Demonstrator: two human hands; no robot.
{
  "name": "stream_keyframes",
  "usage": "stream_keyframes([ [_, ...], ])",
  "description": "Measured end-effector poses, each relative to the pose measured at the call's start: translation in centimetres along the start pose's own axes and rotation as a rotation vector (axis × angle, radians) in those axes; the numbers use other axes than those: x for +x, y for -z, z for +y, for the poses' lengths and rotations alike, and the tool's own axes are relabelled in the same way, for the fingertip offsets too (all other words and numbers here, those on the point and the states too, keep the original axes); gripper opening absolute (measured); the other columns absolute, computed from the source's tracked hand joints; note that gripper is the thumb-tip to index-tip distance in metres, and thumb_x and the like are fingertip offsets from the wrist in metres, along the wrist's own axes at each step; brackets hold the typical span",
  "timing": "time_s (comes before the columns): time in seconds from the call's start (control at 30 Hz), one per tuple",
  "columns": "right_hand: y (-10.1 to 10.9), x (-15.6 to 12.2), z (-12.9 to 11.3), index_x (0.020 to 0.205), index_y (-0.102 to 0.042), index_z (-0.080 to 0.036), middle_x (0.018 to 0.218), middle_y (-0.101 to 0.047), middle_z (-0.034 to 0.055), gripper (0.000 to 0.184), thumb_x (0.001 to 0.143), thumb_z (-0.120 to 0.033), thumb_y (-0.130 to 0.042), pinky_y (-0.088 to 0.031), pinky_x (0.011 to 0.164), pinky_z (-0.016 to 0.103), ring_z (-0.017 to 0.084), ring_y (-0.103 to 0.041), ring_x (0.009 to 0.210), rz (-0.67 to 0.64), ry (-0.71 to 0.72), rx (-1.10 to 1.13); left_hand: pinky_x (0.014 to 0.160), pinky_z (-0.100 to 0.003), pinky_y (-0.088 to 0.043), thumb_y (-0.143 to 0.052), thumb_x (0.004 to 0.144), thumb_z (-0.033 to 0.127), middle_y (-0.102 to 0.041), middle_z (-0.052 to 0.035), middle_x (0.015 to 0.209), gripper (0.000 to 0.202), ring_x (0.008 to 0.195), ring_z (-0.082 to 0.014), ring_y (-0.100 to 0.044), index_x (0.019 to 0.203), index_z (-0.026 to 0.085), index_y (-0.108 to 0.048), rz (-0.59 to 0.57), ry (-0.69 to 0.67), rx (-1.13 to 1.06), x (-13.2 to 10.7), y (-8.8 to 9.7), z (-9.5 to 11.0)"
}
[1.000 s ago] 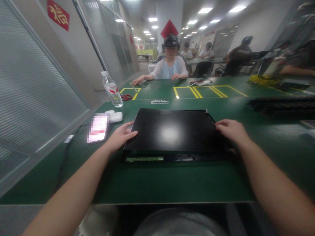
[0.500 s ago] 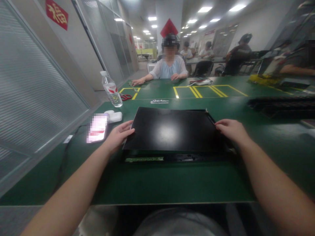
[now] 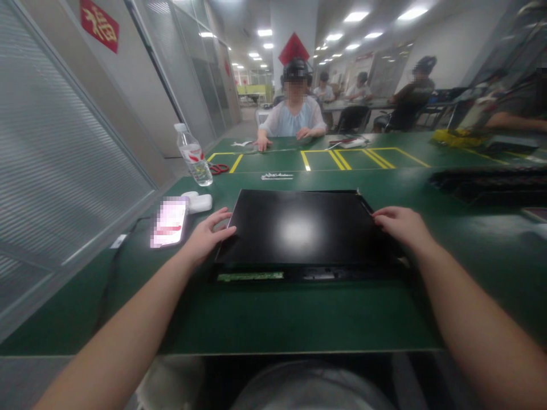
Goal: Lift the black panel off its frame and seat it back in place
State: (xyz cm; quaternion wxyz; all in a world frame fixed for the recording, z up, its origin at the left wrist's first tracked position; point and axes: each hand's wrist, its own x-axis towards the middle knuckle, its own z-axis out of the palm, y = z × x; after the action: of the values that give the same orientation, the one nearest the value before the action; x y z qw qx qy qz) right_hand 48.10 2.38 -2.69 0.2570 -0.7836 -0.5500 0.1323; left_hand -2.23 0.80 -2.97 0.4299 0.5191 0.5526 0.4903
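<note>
A glossy black display panel (image 3: 294, 228) lies over a dark frame (image 3: 363, 274) on the green table, with a strip of green circuit board (image 3: 250, 277) showing along the frame's near side. My left hand (image 3: 209, 234) grips the panel's left edge, thumb on top and fingers at the side. At the right edge, my right hand (image 3: 401, 226) pinches the panel between thumb and fingertips near the frame's side rail. The undersides of the panel and frame are hidden.
On the left stand a water bottle (image 3: 194, 156), a lit phone (image 3: 170, 222) and a white case (image 3: 199, 202). Red-handled scissors (image 3: 219, 168) and small white pieces (image 3: 277, 176) lie beyond the panel. A person (image 3: 293, 114) sits opposite; dark parts (image 3: 491, 185) lie at the right.
The panel has sunk slightly toward the frame, its near edge lower now. My hands have barely moved. The person opposite has drawn one hand inward across the table.
</note>
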Motion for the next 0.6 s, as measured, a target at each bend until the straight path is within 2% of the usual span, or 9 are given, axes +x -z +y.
stream_keyframes([
  [0.33,-0.07,0.34,0.51,0.093,-0.086,-0.025,0.083,-0.081,0.0065,0.024,0.080,-0.032,-0.067,-0.057,0.080,0.040,0.026,-0.074,0.074,0.006,0.013,0.031,0.133,-0.055,-0.034,-0.099,0.058,0.046,-0.037,-0.0186,0.181,0.062,0.162,-0.0461,-0.041,0.109,0.018,-0.080,-0.064,-0.013,0.132,-0.08,-0.14,-0.20],
  [0.6,-0.03,0.29,0.37,0.092,-0.085,-0.024,0.081,-0.081,0.0062,0.022,0.079,-0.030,-0.068,-0.057,0.078,0.039,0.025,-0.074,0.073,0.012,0.011,0.064,0.134,-0.056,-0.031,-0.095,0.061,0.051,-0.041,-0.0182,0.179,0.059,0.163,-0.0457,-0.039,0.109,0.020,-0.080,-0.106,-0.026,0.259,0.40,0.23,-0.78],
])
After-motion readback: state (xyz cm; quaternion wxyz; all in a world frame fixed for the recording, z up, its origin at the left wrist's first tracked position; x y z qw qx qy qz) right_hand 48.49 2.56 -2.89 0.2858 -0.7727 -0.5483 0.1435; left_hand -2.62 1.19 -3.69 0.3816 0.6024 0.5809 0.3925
